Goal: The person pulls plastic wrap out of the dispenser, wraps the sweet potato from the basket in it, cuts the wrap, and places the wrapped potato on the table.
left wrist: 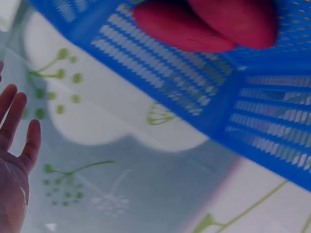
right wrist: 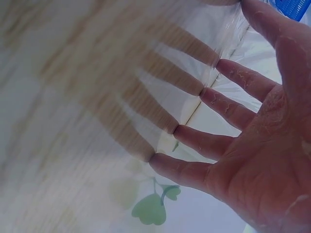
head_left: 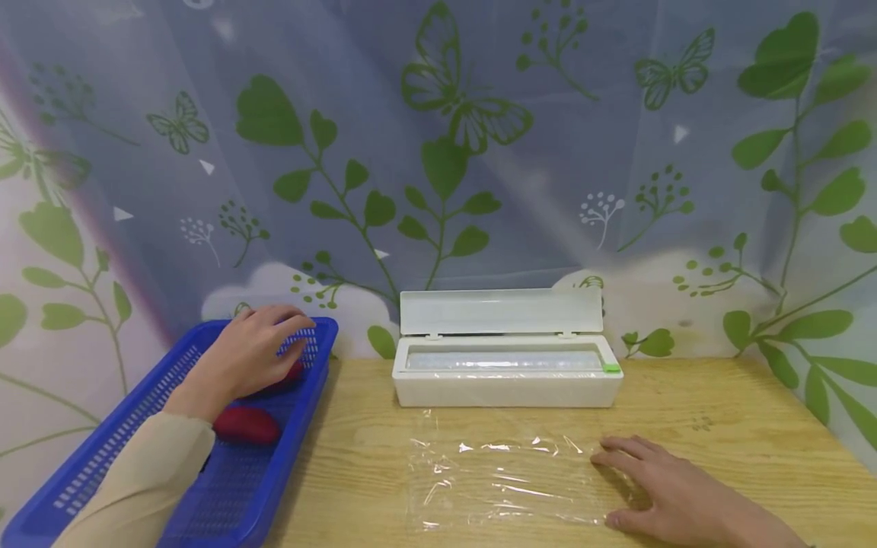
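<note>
My left hand [head_left: 250, 350] is over the far end of a blue plastic basket [head_left: 296, 435], its fingers loosely bent and holding nothing. Beneath it, partly hidden, is an oblong red vegetable like a sweet potato; a similar one [head_left: 247, 425] lies nearer me. Two red vegetables [left wrist: 180, 29] show inside the basket in the left wrist view, apart from the fingers [left wrist: 31, 145]. A crinkled sheet of clear cling film [head_left: 507, 487] lies flat on the table. At its right edge, my right hand [head_left: 674, 487] rests with spread fingers, fingertips touching the surface in the right wrist view.
Behind the film stands a white cling film dispenser [head_left: 507, 392], lid [head_left: 500, 312] raised, with a roll inside and a green slider [head_left: 611, 368] at its right end. A patterned curtain [head_left: 548, 190] hangs behind the wooden table [head_left: 719, 396].
</note>
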`<act>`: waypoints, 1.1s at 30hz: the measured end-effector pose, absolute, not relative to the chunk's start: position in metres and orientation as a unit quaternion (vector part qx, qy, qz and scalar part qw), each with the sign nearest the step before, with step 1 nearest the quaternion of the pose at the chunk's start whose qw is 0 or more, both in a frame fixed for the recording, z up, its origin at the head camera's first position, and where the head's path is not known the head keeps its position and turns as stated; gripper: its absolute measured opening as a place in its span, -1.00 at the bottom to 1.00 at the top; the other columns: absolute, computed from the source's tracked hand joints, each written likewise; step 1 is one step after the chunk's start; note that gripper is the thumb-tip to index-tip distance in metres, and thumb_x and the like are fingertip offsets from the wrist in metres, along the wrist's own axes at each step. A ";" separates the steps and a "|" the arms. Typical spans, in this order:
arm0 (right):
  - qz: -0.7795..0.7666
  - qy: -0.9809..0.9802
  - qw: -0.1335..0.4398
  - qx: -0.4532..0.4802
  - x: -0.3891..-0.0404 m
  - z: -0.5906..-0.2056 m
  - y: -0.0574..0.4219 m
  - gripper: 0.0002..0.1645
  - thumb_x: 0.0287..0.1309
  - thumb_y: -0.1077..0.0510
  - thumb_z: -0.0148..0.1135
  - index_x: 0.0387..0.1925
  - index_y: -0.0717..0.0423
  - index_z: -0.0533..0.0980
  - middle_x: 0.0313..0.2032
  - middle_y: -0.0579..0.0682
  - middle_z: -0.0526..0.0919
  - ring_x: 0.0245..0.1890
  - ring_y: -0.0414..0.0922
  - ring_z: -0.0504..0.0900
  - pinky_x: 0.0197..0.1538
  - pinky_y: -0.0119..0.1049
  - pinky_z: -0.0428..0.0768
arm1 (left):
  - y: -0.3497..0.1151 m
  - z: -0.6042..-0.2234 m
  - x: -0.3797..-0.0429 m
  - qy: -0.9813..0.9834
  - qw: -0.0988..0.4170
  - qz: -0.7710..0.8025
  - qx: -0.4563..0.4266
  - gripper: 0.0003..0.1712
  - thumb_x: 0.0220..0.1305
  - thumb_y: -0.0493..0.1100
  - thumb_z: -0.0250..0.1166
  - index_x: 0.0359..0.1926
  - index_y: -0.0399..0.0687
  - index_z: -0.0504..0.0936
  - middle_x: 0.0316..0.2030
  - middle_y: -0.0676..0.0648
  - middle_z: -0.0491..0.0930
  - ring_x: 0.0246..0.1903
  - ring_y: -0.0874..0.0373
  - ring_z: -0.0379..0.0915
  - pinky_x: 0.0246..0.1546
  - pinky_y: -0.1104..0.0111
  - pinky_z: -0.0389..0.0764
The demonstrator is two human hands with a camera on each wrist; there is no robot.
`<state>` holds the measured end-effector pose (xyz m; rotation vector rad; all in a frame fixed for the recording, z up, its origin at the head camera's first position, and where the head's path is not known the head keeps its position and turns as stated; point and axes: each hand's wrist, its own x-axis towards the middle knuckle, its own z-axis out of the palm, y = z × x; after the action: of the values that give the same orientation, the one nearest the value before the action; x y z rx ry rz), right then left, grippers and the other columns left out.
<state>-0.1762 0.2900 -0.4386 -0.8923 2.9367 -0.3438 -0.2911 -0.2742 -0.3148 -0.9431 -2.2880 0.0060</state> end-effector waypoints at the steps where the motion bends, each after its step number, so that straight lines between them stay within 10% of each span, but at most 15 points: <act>1: -0.110 0.951 0.026 -0.288 -0.176 -0.439 0.290 -0.11 0.19 -0.51 0.20 0.36 -0.08 0.46 0.37 0.07 0.48 0.29 0.22 0.51 0.05 0.11 0.65 | -0.278 -0.318 -0.293 -0.880 0.322 0.000 -0.350 -0.65 0.11 -0.24 0.47 -0.02 -0.06 0.72 -0.10 -0.17 0.71 -0.10 -0.17 0.67 -0.22 -0.14 0.60; 33: -0.110 0.953 0.010 -0.283 -0.174 -0.438 0.290 -0.12 0.18 -0.52 0.22 0.35 -0.12 0.45 0.37 0.05 0.48 0.29 0.19 0.52 0.06 0.13 0.64 | -0.318 -0.388 -0.322 -0.979 0.079 0.058 -0.181 -0.28 -0.05 -0.13 0.58 0.18 -0.05 0.52 -0.01 -0.36 0.50 -0.03 -0.41 0.49 -0.26 -0.42 0.53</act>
<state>-0.1741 0.2896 -0.4382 -0.8836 2.9737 -0.3438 -0.3219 -0.3177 -0.3876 -0.5429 -2.9292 0.1751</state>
